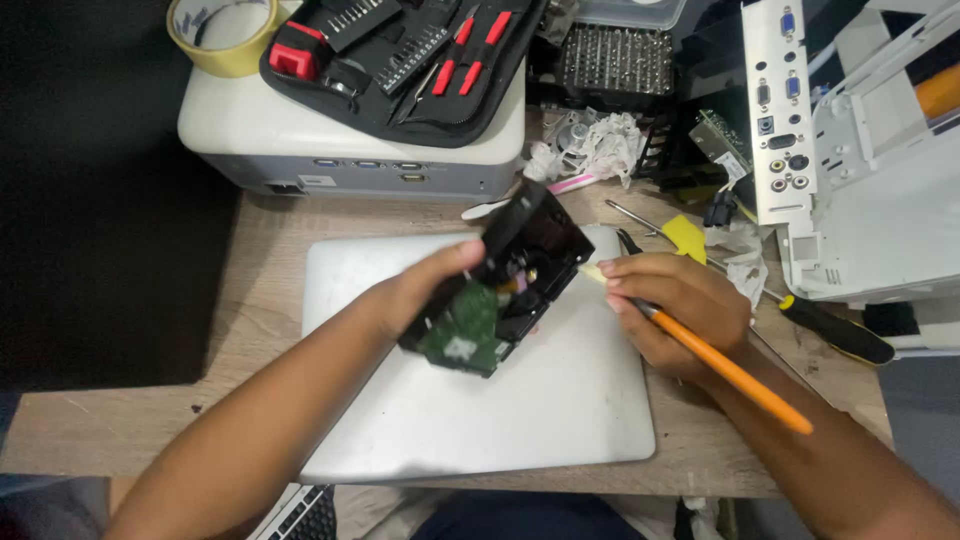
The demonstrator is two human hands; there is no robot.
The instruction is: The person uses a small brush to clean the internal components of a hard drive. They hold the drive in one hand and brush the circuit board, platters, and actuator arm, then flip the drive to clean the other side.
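My left hand (415, 295) grips a black hard drive (530, 250), tilted up over a closed silver laptop (560, 410). The drive's green circuit board (465, 330) faces me at its lower end. My right hand (675, 310) holds a thin orange-handled brush (735, 372) like a pencil. Its pale tip (592, 272) touches the drive's right edge.
A grey projector (330, 150) stands at the back, with a black tool kit (400, 55) and a tape roll (222, 35) on top. A white opened device casing (860, 170) sits at right. A yellow-and-black screwdriver (835, 330), crumpled tissue (600, 145) and loose parts lie on the wooden table (110, 420).
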